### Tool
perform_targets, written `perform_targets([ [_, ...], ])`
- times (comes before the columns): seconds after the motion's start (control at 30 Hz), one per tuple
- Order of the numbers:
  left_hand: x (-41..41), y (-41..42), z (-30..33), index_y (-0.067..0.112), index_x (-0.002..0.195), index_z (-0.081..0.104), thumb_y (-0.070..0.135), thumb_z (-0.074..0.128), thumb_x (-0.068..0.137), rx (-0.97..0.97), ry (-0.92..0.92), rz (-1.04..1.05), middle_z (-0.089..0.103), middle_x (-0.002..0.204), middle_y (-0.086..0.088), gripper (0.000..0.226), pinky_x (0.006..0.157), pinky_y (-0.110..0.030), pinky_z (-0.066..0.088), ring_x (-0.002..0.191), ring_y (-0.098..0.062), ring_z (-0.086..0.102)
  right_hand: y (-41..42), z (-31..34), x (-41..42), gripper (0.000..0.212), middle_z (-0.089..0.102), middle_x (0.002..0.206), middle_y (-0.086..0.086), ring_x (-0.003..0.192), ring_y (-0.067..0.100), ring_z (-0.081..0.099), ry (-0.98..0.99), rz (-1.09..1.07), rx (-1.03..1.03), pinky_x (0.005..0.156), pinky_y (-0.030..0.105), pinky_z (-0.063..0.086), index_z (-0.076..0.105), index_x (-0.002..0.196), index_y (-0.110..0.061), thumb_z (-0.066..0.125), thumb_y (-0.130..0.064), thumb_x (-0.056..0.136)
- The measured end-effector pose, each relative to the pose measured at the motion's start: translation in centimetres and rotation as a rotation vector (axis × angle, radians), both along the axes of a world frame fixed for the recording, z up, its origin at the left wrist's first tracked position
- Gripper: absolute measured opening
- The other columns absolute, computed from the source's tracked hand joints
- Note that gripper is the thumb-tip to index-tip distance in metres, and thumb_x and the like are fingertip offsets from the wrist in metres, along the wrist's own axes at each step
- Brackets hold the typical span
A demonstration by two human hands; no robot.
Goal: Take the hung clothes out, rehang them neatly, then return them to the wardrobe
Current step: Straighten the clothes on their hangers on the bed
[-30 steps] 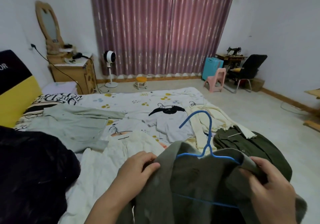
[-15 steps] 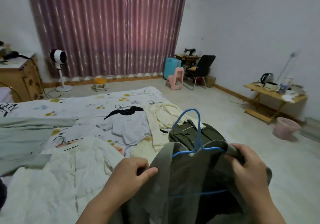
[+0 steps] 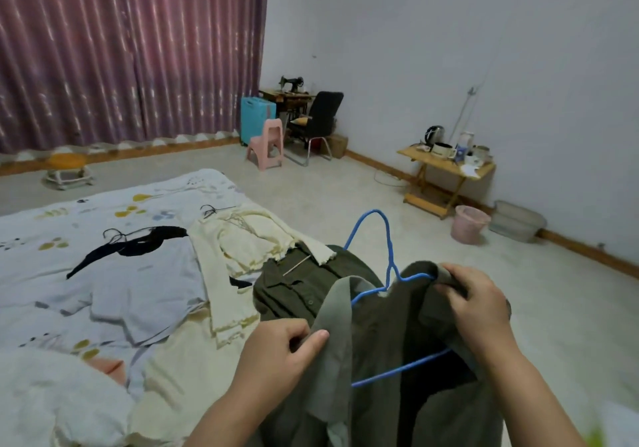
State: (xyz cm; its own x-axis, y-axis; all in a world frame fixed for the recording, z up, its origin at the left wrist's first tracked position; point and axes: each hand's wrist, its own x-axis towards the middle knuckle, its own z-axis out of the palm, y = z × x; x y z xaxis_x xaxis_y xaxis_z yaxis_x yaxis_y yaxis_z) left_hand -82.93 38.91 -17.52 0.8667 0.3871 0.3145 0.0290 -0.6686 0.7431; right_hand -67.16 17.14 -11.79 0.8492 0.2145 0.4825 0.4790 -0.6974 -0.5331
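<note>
An olive-grey garment [image 3: 380, 350] hangs on a blue wire hanger [image 3: 383, 256] that I hold up in front of me, hook upward. My left hand [image 3: 276, 353] pinches the garment's left shoulder edge. My right hand [image 3: 473, 301] grips the right shoulder over the hanger's end. On the bed [image 3: 114, 204] lie a dark green shirt [image 3: 304, 284], a cream top [image 3: 242, 249] and a pale blue T-shirt [image 3: 138, 284] on a black hanger. The wardrobe is out of sight.
White bedding [image 3: 52, 398] bunches at the lower left. Beyond the bed's foot is bare floor with a pink chair [image 3: 266, 146], a black office chair [image 3: 318, 118], a wooden folding table [image 3: 446, 166], a pink bucket [image 3: 470, 223] and an orange stool [image 3: 67, 170].
My view has swung to the right, from the bed's head side toward the right wall. Both hands keep their hold on the garment's shoulders on the blue hanger.
</note>
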Motion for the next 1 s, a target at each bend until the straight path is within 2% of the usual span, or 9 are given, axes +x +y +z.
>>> perform_targets([
  [0.17, 7.7, 0.3, -0.3, 0.011, 0.059, 0.054, 0.045, 0.058, 0.083, -0.078, 0.025, -0.082, 0.046, 0.051, 0.004, 0.042, 0.050, -0.020, 0.028, 0.051, -0.006, 0.042, -0.2, 0.0, 7.0, 0.030, 0.066, 0.101, 0.009, 0.098, 0.029, 0.056, 0.018, -0.035, -0.033, 0.090, 0.043, 0.042, 0.069, 0.107, -0.011, 0.064, 0.001, 0.080],
  [0.43, 19.0, -0.4, -2.1, 0.011, 0.055, 0.046, 0.040, 0.060, 0.084, -0.181, 0.057, -0.086, 0.036, 0.048, 0.006, 0.043, 0.049, -0.021, 0.025, 0.049, -0.006, 0.034, 0.7, -1.1, 19.8, 0.030, 0.065, 0.101, 0.013, 0.099, 0.031, 0.055, 0.099, 0.030, -0.049, 0.092, 0.047, 0.042, 0.069, 0.108, -0.007, 0.065, 0.002, 0.080],
  [0.53, 23.9, -0.8, -2.9, 0.012, 0.055, 0.046, 0.042, 0.059, 0.085, -0.190, 0.095, -0.036, 0.038, 0.049, 0.005, 0.044, 0.050, -0.021, 0.025, 0.050, -0.006, 0.035, 1.5, -2.0, 25.7, 0.030, 0.065, 0.102, 0.012, 0.099, 0.028, 0.054, 0.140, 0.071, -0.058, 0.091, 0.044, 0.042, 0.068, 0.110, -0.008, 0.064, 0.001, 0.082],
  [0.7, 31.3, -1.9, -3.9, 0.018, 0.048, 0.037, 0.039, 0.060, 0.085, -0.299, 0.123, 0.084, 0.041, 0.044, 0.011, 0.048, 0.046, -0.017, 0.023, 0.047, -0.004, 0.036, 4.0, -2.9, 35.6, 0.030, 0.062, 0.099, 0.008, 0.098, 0.027, 0.053, 0.194, 0.195, -0.110, 0.091, 0.046, 0.043, 0.067, 0.113, -0.010, 0.061, -0.001, 0.085],
  [0.77, 33.7, -2.0, -4.3, 0.018, 0.048, 0.037, 0.039, 0.060, 0.085, -0.341, 0.129, 0.143, 0.041, 0.045, 0.012, 0.048, 0.045, -0.016, 0.022, 0.048, -0.004, 0.037, 5.9, -3.2, 39.1, 0.030, 0.060, 0.096, 0.006, 0.096, 0.027, 0.053, 0.199, 0.251, -0.142, 0.089, 0.044, 0.043, 0.067, 0.112, -0.011, 0.061, -0.001, 0.085],
  [0.9, 37.3, -0.3, -5.4, 0.019, 0.048, 0.034, 0.036, 0.059, 0.086, -0.385, 0.127, 0.247, 0.037, 0.043, 0.009, 0.049, 0.046, -0.017, 0.023, 0.047, -0.005, 0.034, 10.7, -4.7, 44.4, 0.028, 0.063, 0.095, 0.015, 0.095, 0.034, 0.055, 0.195, 0.352, -0.236, 0.082, 0.039, 0.041, 0.070, 0.107, -0.010, 0.064, 0.001, 0.082],
  [1.0, 39.3, 2.7, -7.0, 0.016, 0.050, 0.040, 0.034, 0.059, 0.086, -0.381, 0.147, 0.310, 0.033, 0.046, 0.006, 0.045, 0.048, -0.019, 0.024, 0.048, -0.006, 0.032, 14.6, -7.0, 46.9, 0.028, 0.061, 0.094, 0.013, 0.097, 0.034, 0.055, 0.217, 0.393, -0.307, 0.076, 0.032, 0.034, 0.068, 0.108, -0.011, 0.064, -0.002, 0.082],
])
